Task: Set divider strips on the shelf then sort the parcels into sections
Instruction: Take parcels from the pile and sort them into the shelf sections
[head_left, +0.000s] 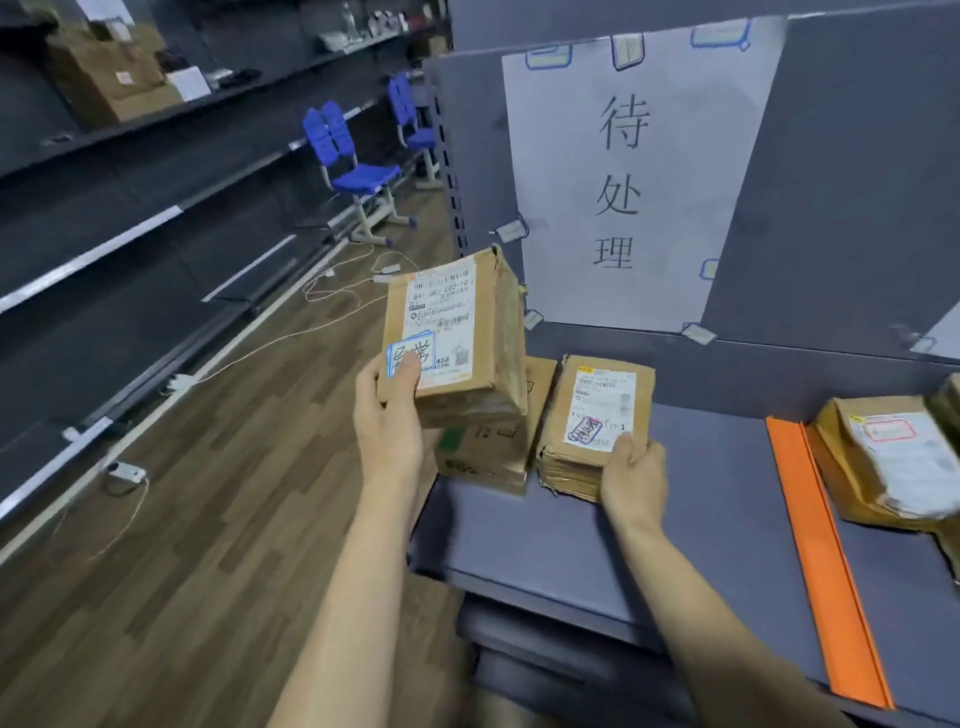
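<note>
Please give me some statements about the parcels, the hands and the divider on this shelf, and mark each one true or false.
1. The left hand holds a cardboard parcel lifted off the shelf. True.
2. The right hand is empty and away from any parcel. False: it grips a flat parcel lying on the shelf.
3. An orange divider strip lies on the shelf, right of both hands. True.
4. The divider strip is blue. False: it is orange.
5. Further parcels lie right of the divider strip. True.
</note>
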